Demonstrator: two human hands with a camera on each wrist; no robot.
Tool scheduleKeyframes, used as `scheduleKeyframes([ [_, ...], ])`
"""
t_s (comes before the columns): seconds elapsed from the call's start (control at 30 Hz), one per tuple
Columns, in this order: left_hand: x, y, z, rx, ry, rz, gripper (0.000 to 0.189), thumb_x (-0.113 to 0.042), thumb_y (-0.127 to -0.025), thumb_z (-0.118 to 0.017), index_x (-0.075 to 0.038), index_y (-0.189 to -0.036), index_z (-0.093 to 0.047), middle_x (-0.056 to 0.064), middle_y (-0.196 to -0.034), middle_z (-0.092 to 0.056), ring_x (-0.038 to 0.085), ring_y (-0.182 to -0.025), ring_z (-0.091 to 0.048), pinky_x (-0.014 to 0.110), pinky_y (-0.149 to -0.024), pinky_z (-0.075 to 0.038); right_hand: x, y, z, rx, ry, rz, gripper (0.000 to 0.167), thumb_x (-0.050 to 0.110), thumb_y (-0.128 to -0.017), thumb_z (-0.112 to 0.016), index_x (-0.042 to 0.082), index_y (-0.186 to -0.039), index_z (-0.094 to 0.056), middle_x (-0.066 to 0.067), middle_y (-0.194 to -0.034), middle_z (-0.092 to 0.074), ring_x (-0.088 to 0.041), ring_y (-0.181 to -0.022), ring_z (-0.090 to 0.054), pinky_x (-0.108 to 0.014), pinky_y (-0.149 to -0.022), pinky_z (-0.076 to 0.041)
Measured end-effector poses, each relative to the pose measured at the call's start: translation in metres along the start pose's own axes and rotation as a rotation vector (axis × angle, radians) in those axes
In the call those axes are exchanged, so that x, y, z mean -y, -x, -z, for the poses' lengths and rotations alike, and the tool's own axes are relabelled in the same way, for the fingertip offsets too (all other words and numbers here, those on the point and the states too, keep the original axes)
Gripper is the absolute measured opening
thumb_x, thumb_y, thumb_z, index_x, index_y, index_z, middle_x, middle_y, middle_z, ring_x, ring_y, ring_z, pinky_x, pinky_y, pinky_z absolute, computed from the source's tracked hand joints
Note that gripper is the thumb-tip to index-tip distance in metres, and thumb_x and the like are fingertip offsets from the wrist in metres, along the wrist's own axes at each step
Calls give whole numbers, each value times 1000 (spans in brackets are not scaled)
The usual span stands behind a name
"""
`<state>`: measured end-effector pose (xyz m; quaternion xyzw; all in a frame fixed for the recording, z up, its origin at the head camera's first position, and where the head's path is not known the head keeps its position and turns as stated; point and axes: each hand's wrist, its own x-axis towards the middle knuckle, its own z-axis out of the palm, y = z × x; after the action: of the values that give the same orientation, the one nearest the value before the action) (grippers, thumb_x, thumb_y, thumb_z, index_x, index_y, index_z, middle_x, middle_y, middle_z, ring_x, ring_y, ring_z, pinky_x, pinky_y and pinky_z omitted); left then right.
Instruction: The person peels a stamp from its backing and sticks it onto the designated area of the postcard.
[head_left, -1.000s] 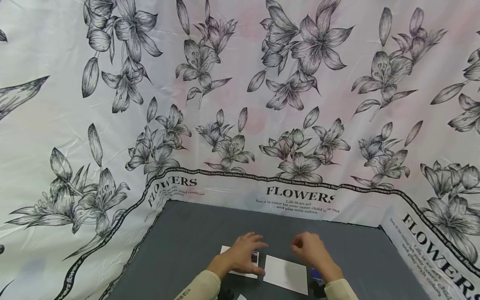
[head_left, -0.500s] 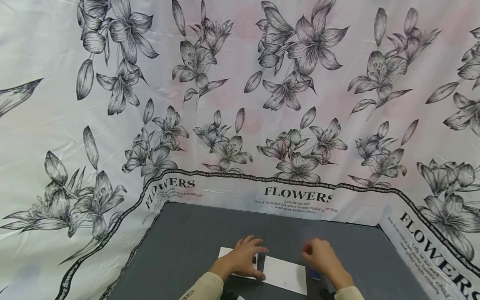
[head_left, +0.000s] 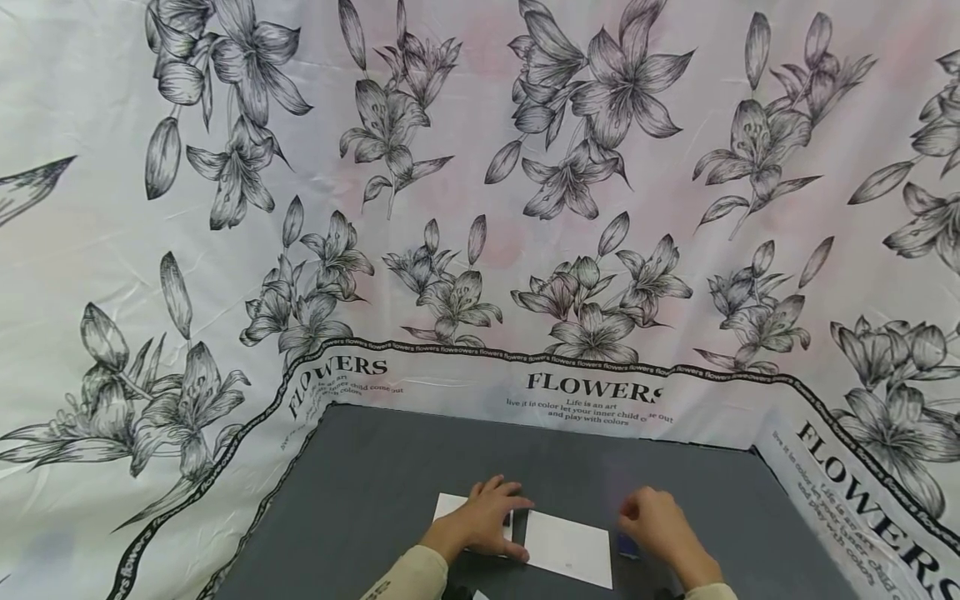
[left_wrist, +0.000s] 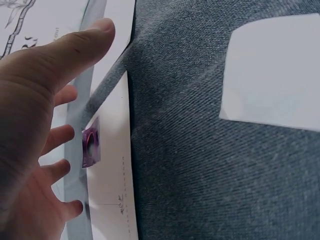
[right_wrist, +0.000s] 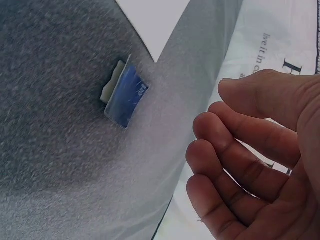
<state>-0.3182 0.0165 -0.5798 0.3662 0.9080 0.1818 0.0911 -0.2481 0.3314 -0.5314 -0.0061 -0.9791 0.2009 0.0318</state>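
1. Grey woven cloth covers the desk [head_left: 420, 442] before us, and on it, towards our left, lies a white rectangular paper card [left_wrist: 112, 185], partly hidden beneath our left hand [head_left: 489, 518]
2. We see a small purple square sticker with a dark middle [left_wrist: 91, 145] at the card's far edge; we judge that piece already placed, though we cannot tell how firmly it is stuck
3. Our left fingers are spread, the thumb well apart from them, pinching nothing; whether they touch the card we cannot tell
4. Just right of that card, across a narrow gap, lies a plain white paper sheet [head_left: 562, 542]; we see no sticker on it, so we judge the work only part done
5. Our right hand [head_left: 660, 523] hangs just beside a small glossy blue plastic packet [right_wrist: 131, 97], near the sheet's right edge, with an off-white ragged piece [right_wrist: 111, 86] against it
6. Our right fingers are loosely curled, the thumb close to the forefinger, and we see nothing held
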Motion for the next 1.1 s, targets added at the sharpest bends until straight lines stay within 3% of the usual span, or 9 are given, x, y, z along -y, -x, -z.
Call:
scheduleKeyframes([
  [0.3, 1, -2, -5, 2, 25, 20, 75, -52, -84, -93, -36, -152, -65, 1, -169, -50, 39, -161, -37, 73, -124, -31, -12, 2, -4, 2, 6, -10, 6, 10, -87, -83, 8, -85, -78, 0, -82, -73, -19, -77, -69, -47, -73, -60],
  [0.53, 2, -3, -8, -6, -12, 10, 75, -52, -84, -93, -34, -151, -65, 4, -168, -50, 41, -159, -40, 73, -122, -34, -20, 3, -8, 44, 23, -48, 5, 9, -88, -83, 5, -89, -79, -1, -84, -74, -21, -79, -71, -48, -75, -61],
  [0.73, -1, -3, -9, 12, -30, 50, 74, -55, -82, -93, -38, -149, -66, 0, -170, -48, 37, -160, -38, 71, -125, -31, -24, 5, -13, 78, 17, -88, 7, 5, -89, -81, 2, -95, -80, -3, -87, -75, -22, -81, -72, -48, -76, -62],
  [1.1, -4, -3, -7, 23, -34, 80, 74, -56, -82, -93, -39, -149, -67, -1, -170, -47, 36, -161, -37, 70, -126, -30, -33, 11, -26, 66, 39, -73, 8, 5, -87, -83, 2, -93, -80, -3, -85, -75, -21, -80, -71, -49, -74, -61],
])
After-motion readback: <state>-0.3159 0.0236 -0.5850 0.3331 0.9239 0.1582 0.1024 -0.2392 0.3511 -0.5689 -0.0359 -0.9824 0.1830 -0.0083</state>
